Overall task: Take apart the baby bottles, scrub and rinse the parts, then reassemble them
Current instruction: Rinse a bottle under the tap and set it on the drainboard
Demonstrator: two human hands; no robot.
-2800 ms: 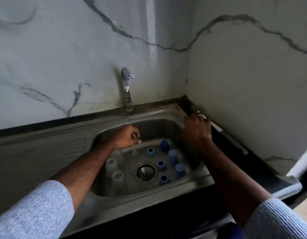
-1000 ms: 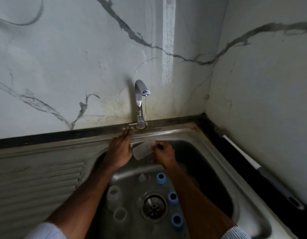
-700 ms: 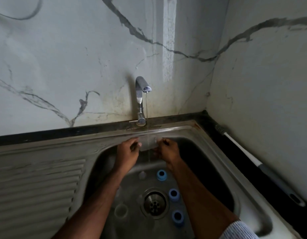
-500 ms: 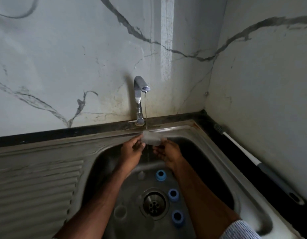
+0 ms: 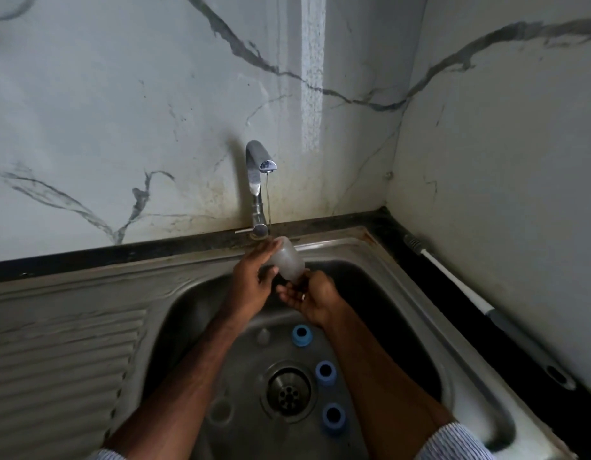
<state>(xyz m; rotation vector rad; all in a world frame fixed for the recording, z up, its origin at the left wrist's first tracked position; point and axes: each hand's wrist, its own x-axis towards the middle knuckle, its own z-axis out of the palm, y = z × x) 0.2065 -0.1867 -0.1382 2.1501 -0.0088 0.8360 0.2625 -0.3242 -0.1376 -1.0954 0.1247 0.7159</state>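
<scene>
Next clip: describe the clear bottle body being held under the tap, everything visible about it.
The bottle body is a small cylinder of cloudy, translucent plastic, with no ring or teat on it. It is held tilted above the sink basin, its rounded end up near the tap base, where a thin stream of water from the tap comes down. The left hand grips its side; the right hand holds the lower end. Whether that end is the open mouth cannot be told.
</scene>
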